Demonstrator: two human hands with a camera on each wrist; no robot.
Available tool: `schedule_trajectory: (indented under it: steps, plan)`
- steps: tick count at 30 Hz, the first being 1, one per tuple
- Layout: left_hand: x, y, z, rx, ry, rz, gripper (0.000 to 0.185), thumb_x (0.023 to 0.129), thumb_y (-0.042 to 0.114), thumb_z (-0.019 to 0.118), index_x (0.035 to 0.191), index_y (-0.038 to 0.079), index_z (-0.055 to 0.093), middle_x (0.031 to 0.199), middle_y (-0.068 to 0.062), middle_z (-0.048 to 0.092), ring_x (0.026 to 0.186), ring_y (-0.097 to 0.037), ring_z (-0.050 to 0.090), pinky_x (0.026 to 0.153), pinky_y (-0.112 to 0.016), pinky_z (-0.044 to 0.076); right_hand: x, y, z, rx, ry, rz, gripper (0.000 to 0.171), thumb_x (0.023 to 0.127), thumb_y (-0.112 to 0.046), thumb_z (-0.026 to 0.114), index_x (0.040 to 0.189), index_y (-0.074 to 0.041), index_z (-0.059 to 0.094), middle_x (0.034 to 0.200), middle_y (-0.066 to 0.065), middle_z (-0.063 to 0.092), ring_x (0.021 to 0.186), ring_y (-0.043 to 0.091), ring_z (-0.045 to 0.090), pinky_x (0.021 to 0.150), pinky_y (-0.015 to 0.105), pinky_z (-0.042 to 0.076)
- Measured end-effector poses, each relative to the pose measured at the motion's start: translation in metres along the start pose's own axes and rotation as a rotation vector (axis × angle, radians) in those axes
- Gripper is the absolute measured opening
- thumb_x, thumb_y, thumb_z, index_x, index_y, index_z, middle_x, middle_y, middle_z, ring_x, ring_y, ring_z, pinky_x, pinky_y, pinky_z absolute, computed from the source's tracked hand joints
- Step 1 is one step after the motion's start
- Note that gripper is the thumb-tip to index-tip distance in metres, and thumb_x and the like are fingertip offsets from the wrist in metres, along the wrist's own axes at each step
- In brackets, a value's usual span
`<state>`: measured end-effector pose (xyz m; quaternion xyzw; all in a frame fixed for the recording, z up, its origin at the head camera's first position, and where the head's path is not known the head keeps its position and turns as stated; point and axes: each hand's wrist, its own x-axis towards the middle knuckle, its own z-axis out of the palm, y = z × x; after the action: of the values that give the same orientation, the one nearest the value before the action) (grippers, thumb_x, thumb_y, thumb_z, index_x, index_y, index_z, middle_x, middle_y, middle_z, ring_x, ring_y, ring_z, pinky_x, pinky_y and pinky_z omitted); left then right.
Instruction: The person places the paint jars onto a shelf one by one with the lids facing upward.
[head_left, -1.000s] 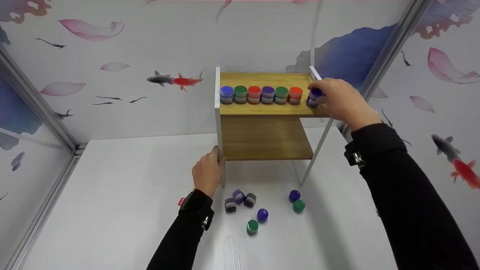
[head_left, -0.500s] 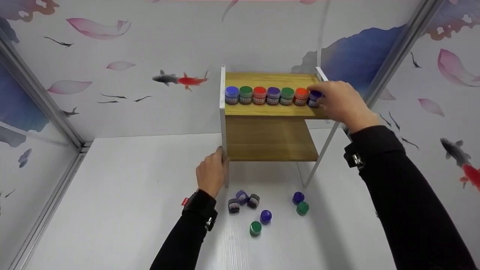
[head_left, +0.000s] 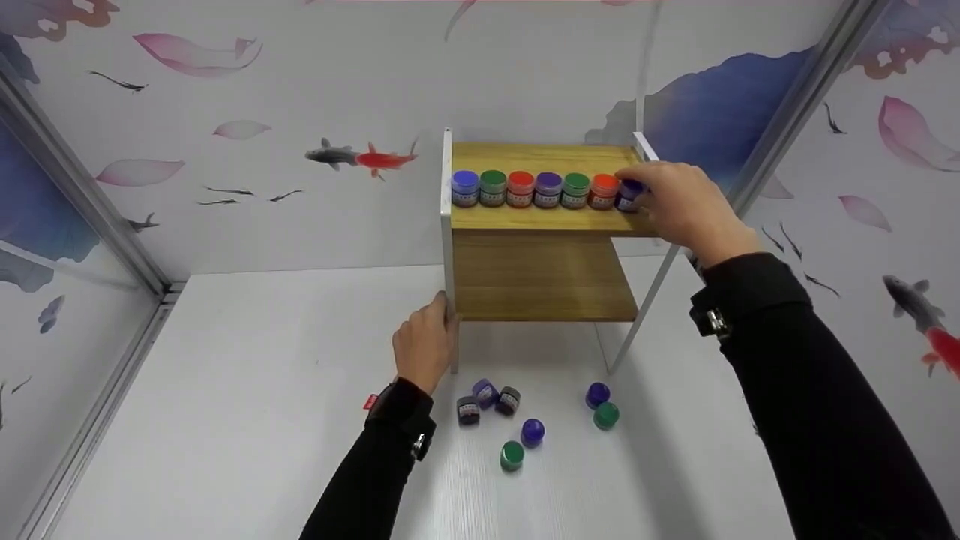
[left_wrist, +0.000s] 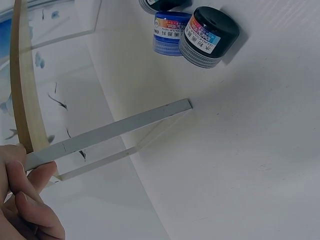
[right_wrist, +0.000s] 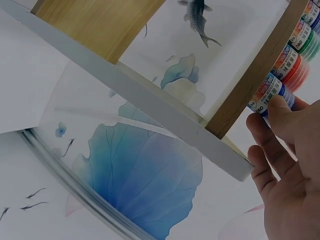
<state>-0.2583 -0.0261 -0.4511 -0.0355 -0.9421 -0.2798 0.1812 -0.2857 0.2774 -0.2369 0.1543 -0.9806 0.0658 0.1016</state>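
My right hand pinches a dark blue paint jar at the right end of a row on the top wooden shelf. Right beside that jar is an orange-lidded jar; several more jars with blue, green, red and purple lids stretch left to the side frame. In the right wrist view, thumb and fingers hold the blue jar at the shelf's front edge. My left hand grips the rack's left white leg; the left wrist view shows its fingers around the grey-white bar.
Below the rack, several jars lie on the white table: a black jar and a purple jar near the left leg, a green-lidded jar nearer me, another green-lidded jar at right. A lower wooden shelf sits under the top one.
My right hand has slid the dark blue jar left, closing the gap to the orange-lidded jar. Over the last half second little moves. My left hand keeps its hold on the leg.
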Motion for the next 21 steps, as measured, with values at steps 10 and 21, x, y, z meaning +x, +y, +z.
schedule_trajectory:
  steps: [10,21]
  plan:
    - [0.000,0.002,0.002,-0.009,-0.012,-0.003,0.013,0.094,0.023,0.065,0.096,0.011,0.063,0.078,-0.004,0.069,0.063,-0.017,0.060,0.054,-0.033,0.046,-0.010,-0.001,-0.005,-0.020,-0.012,0.046,0.056,0.094,0.001,0.055,0.147,-0.014,0.043,0.142,0.024,0.049,0.123,0.048,0.050,0.104,0.059,0.038]
    - [0.000,-0.001,0.001,0.007,0.009,0.025,0.015,0.093,0.023,0.066,0.088,0.011,0.059,0.071,-0.003,0.065,0.056,-0.016,0.053,0.048,-0.029,0.038,-0.025,-0.011,-0.007,0.051,0.085,-0.015,0.046,0.098,-0.003,0.051,0.142,-0.016,0.049,0.128,0.018,0.056,0.110,0.040,0.058,0.095,0.054,0.046]
